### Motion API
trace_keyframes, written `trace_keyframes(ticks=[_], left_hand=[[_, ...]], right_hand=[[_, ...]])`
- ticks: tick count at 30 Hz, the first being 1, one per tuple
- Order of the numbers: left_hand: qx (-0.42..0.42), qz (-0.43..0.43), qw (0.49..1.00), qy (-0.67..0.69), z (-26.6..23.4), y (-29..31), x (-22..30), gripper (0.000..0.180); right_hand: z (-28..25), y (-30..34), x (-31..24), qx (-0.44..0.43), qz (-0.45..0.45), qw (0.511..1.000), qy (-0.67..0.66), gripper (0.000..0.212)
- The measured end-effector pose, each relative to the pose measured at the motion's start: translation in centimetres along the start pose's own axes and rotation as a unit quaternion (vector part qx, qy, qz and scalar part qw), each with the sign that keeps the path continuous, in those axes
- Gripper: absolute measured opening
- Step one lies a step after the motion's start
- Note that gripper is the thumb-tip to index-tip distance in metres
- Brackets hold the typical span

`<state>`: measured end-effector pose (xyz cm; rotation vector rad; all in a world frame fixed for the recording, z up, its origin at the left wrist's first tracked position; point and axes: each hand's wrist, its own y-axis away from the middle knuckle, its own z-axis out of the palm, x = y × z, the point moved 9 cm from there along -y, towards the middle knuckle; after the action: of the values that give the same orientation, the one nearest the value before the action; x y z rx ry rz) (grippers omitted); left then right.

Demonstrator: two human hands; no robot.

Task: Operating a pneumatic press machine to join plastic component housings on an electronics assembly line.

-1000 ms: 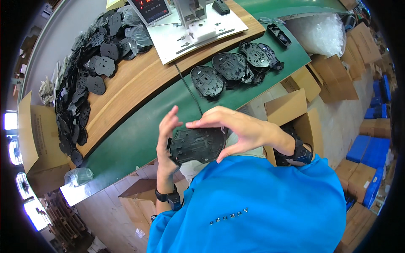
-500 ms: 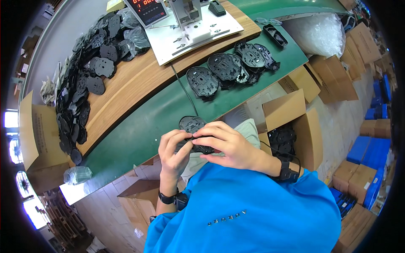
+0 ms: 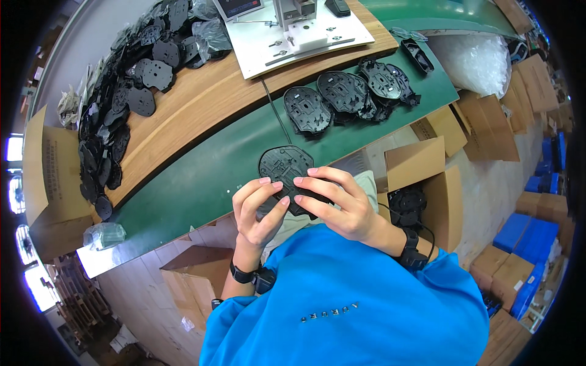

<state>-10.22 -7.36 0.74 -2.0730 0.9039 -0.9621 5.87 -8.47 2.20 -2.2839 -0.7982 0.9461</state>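
A black moulded plastic housing part [image 3: 285, 163], rounded at its far end and ribbed on its upper face, is at the near edge of the green table. My left hand [image 3: 259, 213] holds its left side, with bent fingertips and thumb pressed on the face. On the opposite side, my right hand [image 3: 345, 204] grips it with fingers and thumb. The fingers partly cover its near half. Whether something small is between the fingertips, I cannot tell. Farther off to the right lie several similar black parts [image 3: 307, 110], some overlapping.
A wooden board [image 3: 201, 122] on the green table [image 3: 183, 201] bears a heap of black plates [image 3: 141, 102] and a white-based fixture [image 3: 256, 64]. An open black case [image 3: 417, 56] lies at the far right. Cardboard boxes [image 3: 415, 160] stand beside the table; one holds black parts.
My hands have spread apart from a close pinch over the part, exposing more of its face. The view has shifted slightly.
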Motion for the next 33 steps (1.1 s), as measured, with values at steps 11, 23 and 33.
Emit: trace_keyframes(ticks=[11,23,33], left_hand=[[-0.093,-0.199,0.97,-0.101,1.6,3.8,-9.1,0.06],[-0.098,-0.219,0.964,-0.118,1.6,3.2,-9.4,0.051],[-0.106,-0.214,0.963,-0.126,1.7,3.3,-9.1,0.044]], right_hand=[[-3.5,-6.4,11.6,0.067,0.079,0.988,0.115,0.052],[0.6,-12.5,19.1,-0.002,0.052,0.974,0.22,0.042],[0.6,-13.7,18.2,-0.04,-0.004,0.968,0.246,0.035]])
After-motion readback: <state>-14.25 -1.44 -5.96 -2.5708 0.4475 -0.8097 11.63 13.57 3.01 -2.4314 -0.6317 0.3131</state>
